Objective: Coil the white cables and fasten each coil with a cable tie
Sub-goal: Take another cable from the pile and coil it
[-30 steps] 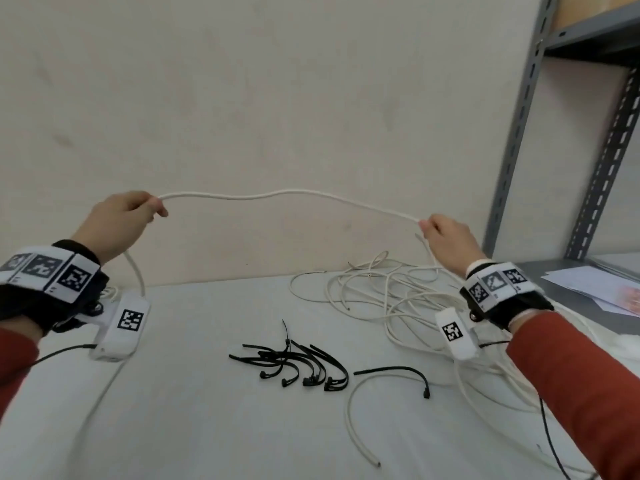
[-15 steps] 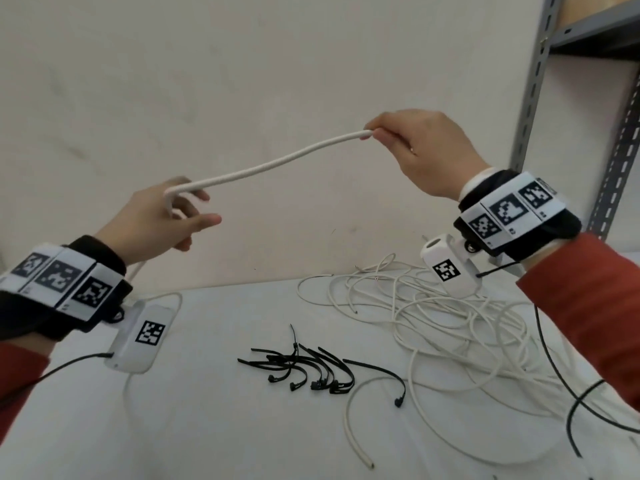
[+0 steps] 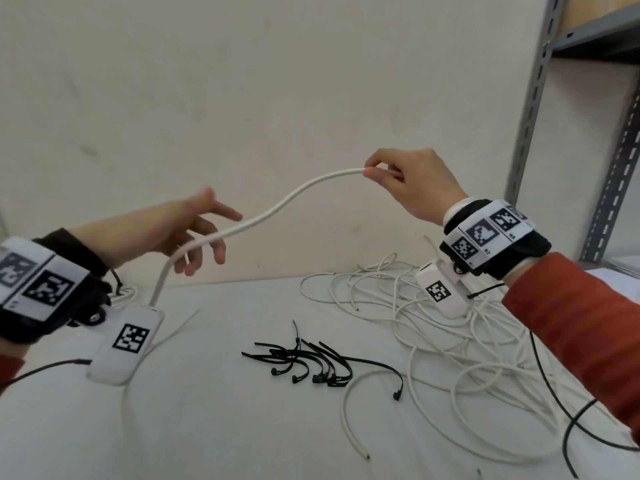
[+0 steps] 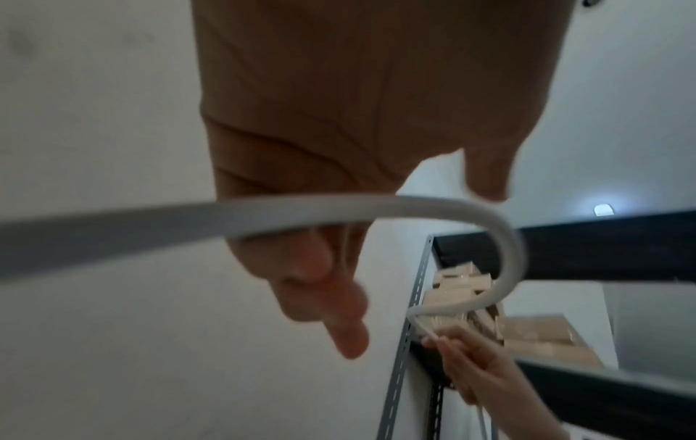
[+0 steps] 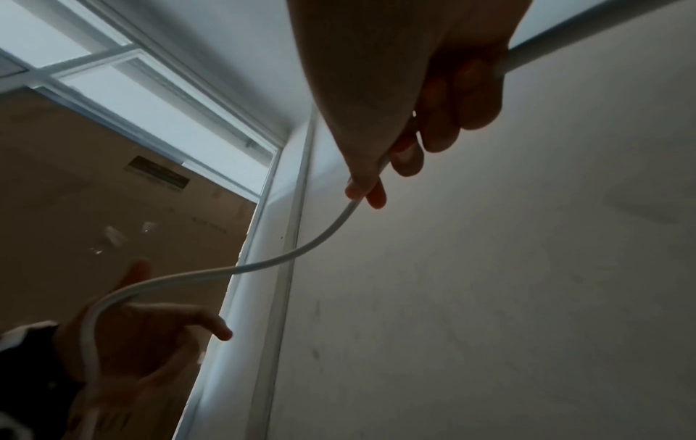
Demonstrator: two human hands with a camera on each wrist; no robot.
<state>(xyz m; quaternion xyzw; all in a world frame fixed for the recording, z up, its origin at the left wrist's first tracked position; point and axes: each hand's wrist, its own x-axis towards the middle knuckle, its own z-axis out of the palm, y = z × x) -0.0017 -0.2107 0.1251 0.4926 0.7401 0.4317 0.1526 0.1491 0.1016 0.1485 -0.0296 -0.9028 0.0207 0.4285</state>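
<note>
White cable (image 3: 277, 211) hangs in the head view between the right hand (image 3: 412, 188), which pinches it, and the left hand (image 3: 166, 233), whose fingers are spread loose under it. The loose cable pile (image 3: 433, 327) and the black cable ties (image 3: 311, 362) lie unused on the table (image 3: 207, 427); I judge that the coiling has hardly begun.

From the left wrist, the cable (image 4: 339, 208) bends across relaxed fingers (image 4: 346, 336).

From the right wrist, fingertips (image 5: 367, 190) pinch the cable (image 5: 301, 250).

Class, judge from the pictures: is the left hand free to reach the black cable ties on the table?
Probably yes: the left hand is open, the white cable only draped over it, nothing between it and the cable ties.
</note>
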